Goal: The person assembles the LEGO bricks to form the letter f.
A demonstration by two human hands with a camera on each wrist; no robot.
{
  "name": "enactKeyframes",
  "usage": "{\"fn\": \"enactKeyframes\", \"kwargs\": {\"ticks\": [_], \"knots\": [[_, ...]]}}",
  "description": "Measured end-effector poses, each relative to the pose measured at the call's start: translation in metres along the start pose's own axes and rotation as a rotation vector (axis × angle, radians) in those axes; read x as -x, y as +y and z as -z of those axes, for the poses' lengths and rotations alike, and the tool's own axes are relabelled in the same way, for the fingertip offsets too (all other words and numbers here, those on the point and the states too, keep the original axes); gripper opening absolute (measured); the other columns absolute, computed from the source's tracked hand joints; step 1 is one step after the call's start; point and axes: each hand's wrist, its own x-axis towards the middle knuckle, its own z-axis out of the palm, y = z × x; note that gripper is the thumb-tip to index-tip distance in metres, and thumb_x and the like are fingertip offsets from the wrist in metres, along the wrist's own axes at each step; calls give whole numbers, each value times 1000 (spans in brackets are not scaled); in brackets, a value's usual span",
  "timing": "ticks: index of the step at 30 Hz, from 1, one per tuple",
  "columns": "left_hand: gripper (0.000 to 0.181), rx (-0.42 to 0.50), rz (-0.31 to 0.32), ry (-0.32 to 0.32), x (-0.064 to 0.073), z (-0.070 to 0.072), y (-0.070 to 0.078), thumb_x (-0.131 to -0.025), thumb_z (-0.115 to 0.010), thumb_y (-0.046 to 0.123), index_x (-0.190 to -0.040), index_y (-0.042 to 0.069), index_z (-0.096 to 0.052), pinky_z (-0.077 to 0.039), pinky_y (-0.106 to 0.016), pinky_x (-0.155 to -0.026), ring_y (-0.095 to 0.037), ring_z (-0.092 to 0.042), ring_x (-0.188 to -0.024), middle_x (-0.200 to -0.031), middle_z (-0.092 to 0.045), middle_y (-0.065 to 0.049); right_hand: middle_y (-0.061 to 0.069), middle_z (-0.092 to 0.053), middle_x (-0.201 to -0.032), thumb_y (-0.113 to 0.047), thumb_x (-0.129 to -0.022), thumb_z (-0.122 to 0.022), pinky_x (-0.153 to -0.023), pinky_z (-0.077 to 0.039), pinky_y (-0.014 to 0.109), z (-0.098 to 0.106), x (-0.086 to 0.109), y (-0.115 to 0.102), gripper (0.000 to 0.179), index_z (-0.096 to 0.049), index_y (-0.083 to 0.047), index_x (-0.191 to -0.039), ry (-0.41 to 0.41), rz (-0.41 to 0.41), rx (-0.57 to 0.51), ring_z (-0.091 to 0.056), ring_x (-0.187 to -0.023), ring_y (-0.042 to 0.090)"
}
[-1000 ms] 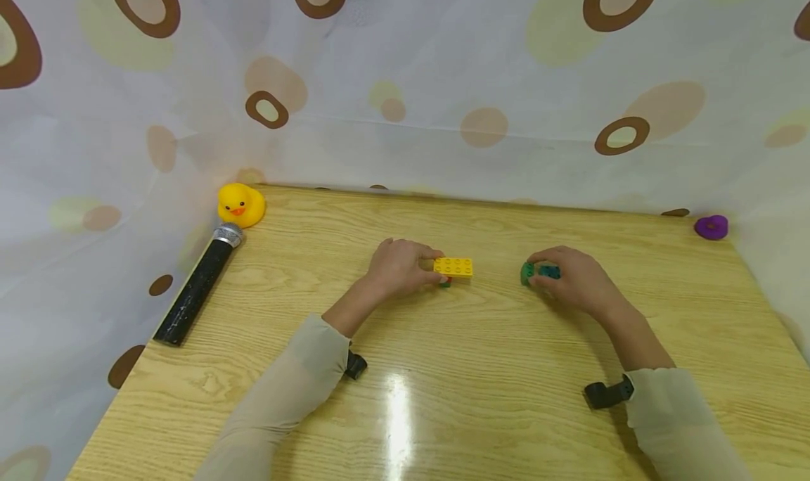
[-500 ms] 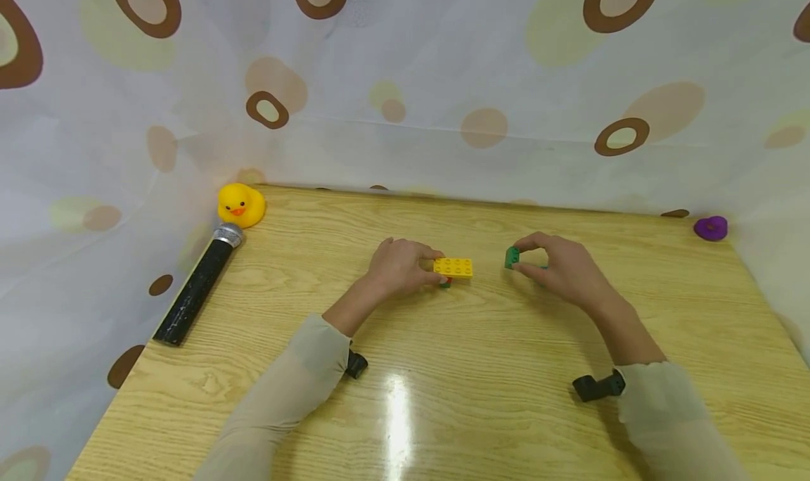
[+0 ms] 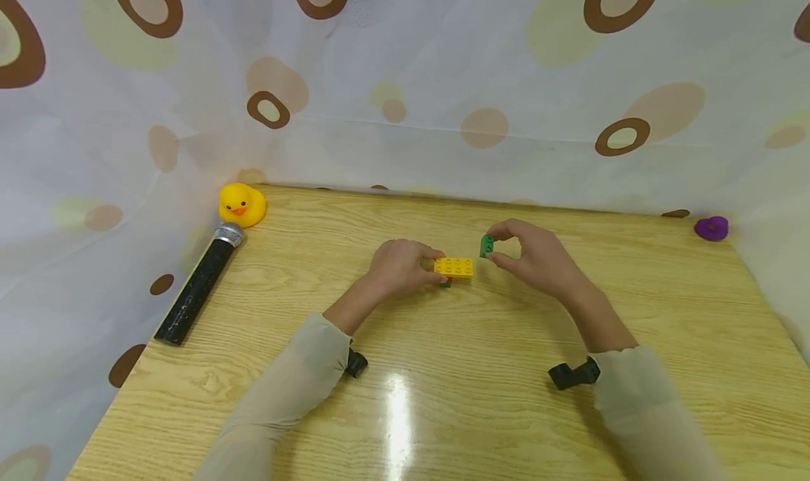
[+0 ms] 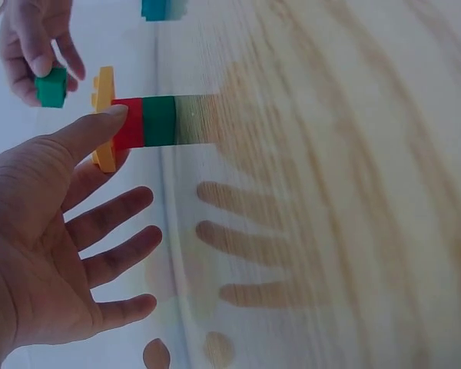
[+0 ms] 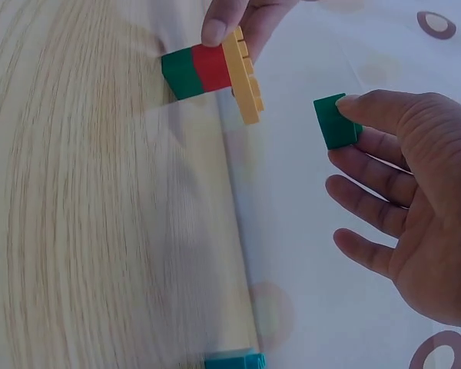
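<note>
A small stack of toy building bricks stands on the table, with a yellow plate (image 3: pixel 460 267) on top, a red brick (image 4: pixel 128 123) under it and a green brick (image 4: pixel 160 121) at the bottom. My left hand (image 3: pixel 400 266) pinches this stack around the red brick between thumb and index finger, the other fingers spread. Just right of the stack and higher than the plate, my right hand (image 3: pixel 536 257) pinches a second green brick (image 3: pixel 486 246) by its sides. That brick's studs face my right palm in the right wrist view (image 5: pixel 338 121).
A teal brick (image 5: pixel 235 360) lies on the table (image 3: pixel 493 396), hidden by my right hand in the head view. Far left are a yellow rubber duck (image 3: pixel 243 205) and a black microphone (image 3: pixel 201 284). A purple toy (image 3: pixel 711 228) sits at the back right, near the patterned curtain (image 3: pixel 430 59).
My right hand has lifted the green brick off the table from beside the teal brick and carried it left, close to the stack. My left hand stays in place on the stack.
</note>
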Motion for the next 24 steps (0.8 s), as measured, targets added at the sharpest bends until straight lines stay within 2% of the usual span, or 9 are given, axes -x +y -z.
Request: {"fn": "enactKeyframes", "kwargs": {"ticks": [8, 15, 18, 20, 24], "knots": [[48, 49, 12, -10, 0, 0, -1, -90, -73, 53, -133, 33, -68, -45, -24, -58, -9, -63, -83, -132, -71, 4, 14, -65, -131, -24, -98, -68, -102, -47, 58, -11, -5, -6, 37, -63, -8, -132, 13, 28, -80, -60, -122, 35], [48, 76, 24, -24, 0, 0, -2, -90, -74, 52, -133, 33, -69, -47, -24, -61, -10, -65, -85, -130, -71, 4, 11, -64, -133, -28, -100, -66, -103, -47, 60, -22, -9, -11, 38, -61, -13, -134, -11, 2, -149, -59, -125, 34], [48, 93, 22, -27, 0, -1, -2, -90, -74, 52, -133, 32, -68, -46, -24, -58, -9, -62, -75, -126, -73, 4, 11, -67, -132, -27, -100, -67, -99, -50, 58, -28, -10, -12, 39, -60, -14, -136, -12, 2, -161, -62, -123, 34], [49, 101, 22, -29, -1, -1, -2, -90, -73, 52, -134, 32, -68, -43, -24, -54, -8, -58, -67, -122, -75, 4, 12, -69, -131, -28, -100, -66, -92, -53, 56, -32, -11, -13, 43, -59, -14, -140, -18, -5, -168, -67, -113, 35], [50, 113, 22, -35, 0, -1, -2, -90, -73, 53, -135, 32, -67, -38, -24, -50, -8, -56, -63, -121, -75, 3, 12, -68, -133, -29, -100, -67, -91, -54, 54, -39, -12, -15, 44, -61, -14, -140, -28, -22, -178, -67, -114, 36]]}}
